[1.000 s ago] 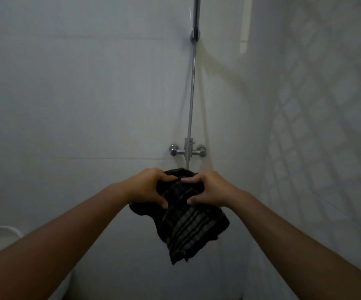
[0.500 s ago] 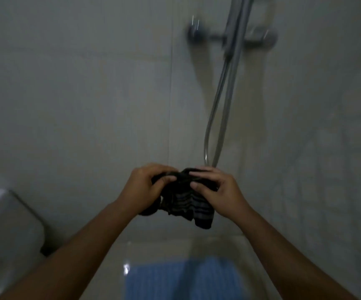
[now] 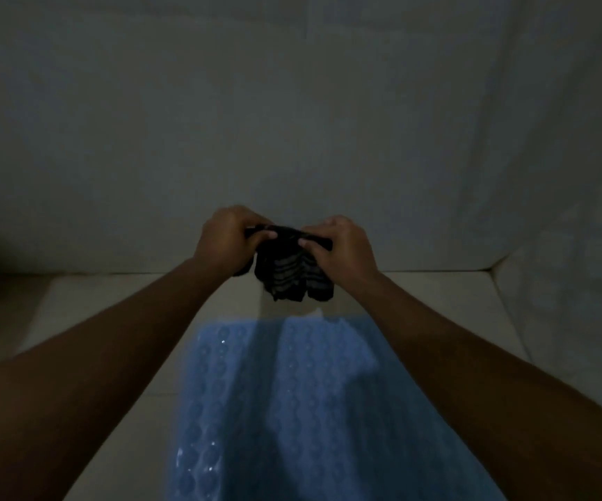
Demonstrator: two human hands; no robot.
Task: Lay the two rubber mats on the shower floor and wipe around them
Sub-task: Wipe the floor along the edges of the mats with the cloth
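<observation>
- The left hand (image 3: 225, 236) has its fingers curled around the top left edge of a dark striped cloth (image 3: 288, 276) and grips it.
- The right hand (image 3: 342, 247) pinches the top right edge of the cloth, thumb pressed on the fabric.
- The cloth hangs bunched between the two hands, in the air above the far part of the pale shower floor (image 3: 111, 309), in front of the far wall (image 3: 292, 121).
- A blue rubber mat (image 3: 310, 410) with a bumpy surface lies flat on the floor, near and centre, below the cloth.
- The dim light hides whether this is one mat or two.
</observation>
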